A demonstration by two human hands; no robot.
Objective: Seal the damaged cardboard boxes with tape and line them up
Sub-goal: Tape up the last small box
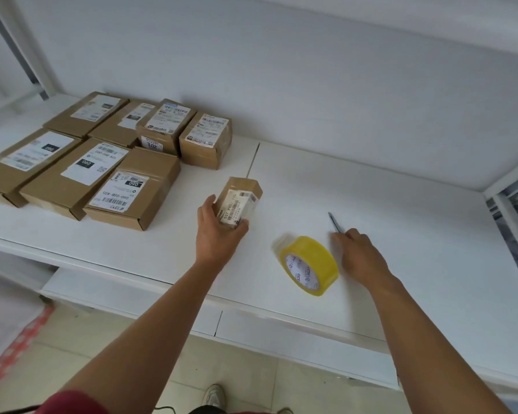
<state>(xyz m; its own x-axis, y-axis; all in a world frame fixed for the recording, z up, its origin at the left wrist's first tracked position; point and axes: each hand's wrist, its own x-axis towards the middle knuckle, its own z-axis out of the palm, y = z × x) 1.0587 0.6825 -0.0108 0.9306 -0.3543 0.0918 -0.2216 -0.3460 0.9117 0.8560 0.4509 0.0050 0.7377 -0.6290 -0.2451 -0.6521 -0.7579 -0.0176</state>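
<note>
The left hand (219, 234) has its grip wrapped round a small labelled cardboard box (240, 201), lifted off the white shelf (371, 204), likely for taping or lining up beside the seven boxes (102, 156) at left. The right hand (361, 255) pinches a pen-like tool (334, 222), just beside the yellow tape roll (310, 265)

Eight cardboard boxes total: seven grouped on the shelf (371, 180) at the left (132, 186), plus one small box (241, 201) apart. One roll of yellow tape (310, 265), one pen (335, 223), two hands.
</note>
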